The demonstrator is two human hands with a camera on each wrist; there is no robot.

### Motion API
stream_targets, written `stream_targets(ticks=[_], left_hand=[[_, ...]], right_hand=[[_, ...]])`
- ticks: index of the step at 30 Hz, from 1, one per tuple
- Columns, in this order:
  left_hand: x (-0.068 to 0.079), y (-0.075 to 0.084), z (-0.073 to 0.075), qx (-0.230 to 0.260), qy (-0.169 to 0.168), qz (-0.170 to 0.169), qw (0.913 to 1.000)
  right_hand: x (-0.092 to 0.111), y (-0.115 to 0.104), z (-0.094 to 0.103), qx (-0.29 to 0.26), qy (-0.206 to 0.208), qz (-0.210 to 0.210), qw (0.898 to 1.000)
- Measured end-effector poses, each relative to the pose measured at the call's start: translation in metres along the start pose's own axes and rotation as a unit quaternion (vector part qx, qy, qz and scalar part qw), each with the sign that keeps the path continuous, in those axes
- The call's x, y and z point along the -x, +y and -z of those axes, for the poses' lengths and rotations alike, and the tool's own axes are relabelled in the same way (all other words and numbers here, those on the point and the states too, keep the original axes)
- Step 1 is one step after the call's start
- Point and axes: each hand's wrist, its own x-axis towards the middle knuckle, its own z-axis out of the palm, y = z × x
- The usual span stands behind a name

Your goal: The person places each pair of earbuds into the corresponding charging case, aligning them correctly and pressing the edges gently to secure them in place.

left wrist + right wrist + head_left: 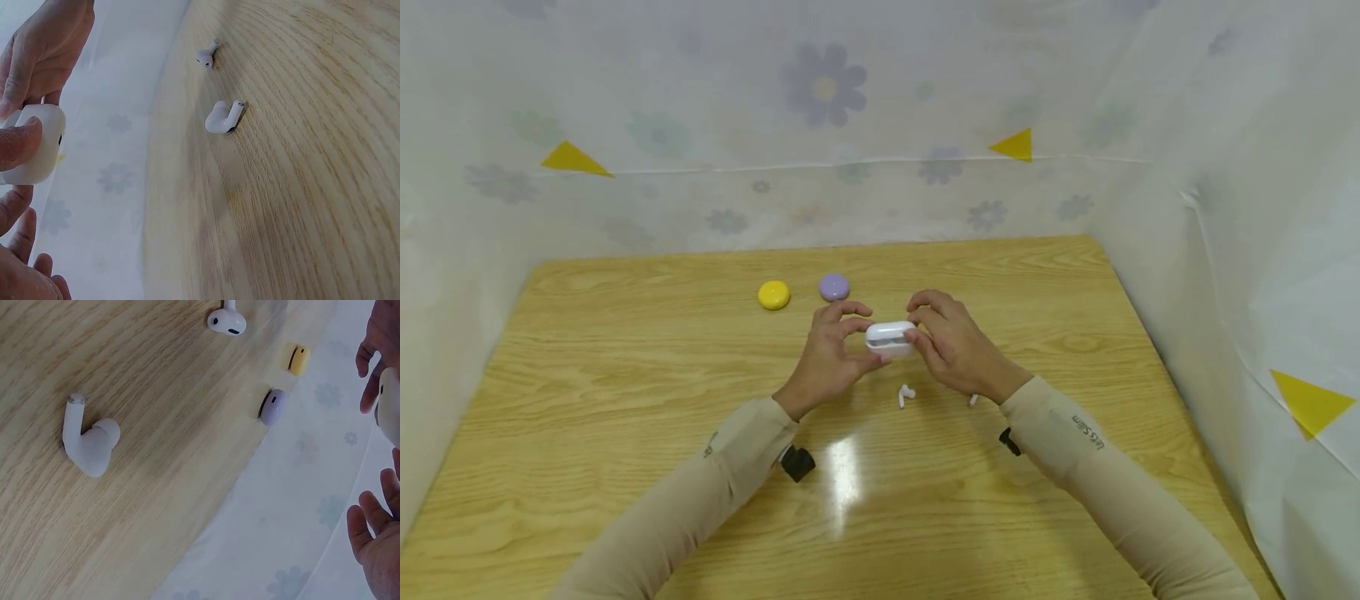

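Observation:
Above the middle of the table, both hands hold a white earbud case point(889, 331), its lid raised a little so that a dark gap shows. My left hand point(826, 358) pinches the case's left end, thumb low and fingers above. At the other end my right hand point(961, 348) grips it, thumb against the front by the lid. Below the hands a white earbud point(906, 395) lies on the table. A second earbud point(208, 55) lies further right, partly hidden by the right wrist in the head view.
Behind the hands, a yellow round case point(773, 295) and a purple round case point(834, 287) lie on the wooden table point(625, 358). White flower-patterned sheeting point(887, 200) walls the back and sides, with yellow triangles point(1015, 146) on it.

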Motion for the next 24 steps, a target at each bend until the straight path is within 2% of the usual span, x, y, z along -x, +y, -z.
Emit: stream_targets(ticks=[10, 18, 24], left_hand=[[-0.0005, -0.0008, -0.0038, 0.009, -0.010, 0.011, 0.9998], [-0.0027, -0.0018, -0.0058, 0.010, -0.014, 0.012, 0.9998], [-0.0028, -0.0042, -0.0072, 0.014, -0.003, 0.005, 0.9999]], right_hand=[[-0.0026, 0.0039, -0.0012, -0.017, 0.029, 0.004, 0.999], [-0.0041, 0.0067, 0.0009, -0.051, -0.004, -0.046, 0.998], [-0.0035, 0.0097, -0.0004, -0.062, -0.004, -0.070, 0.996]])
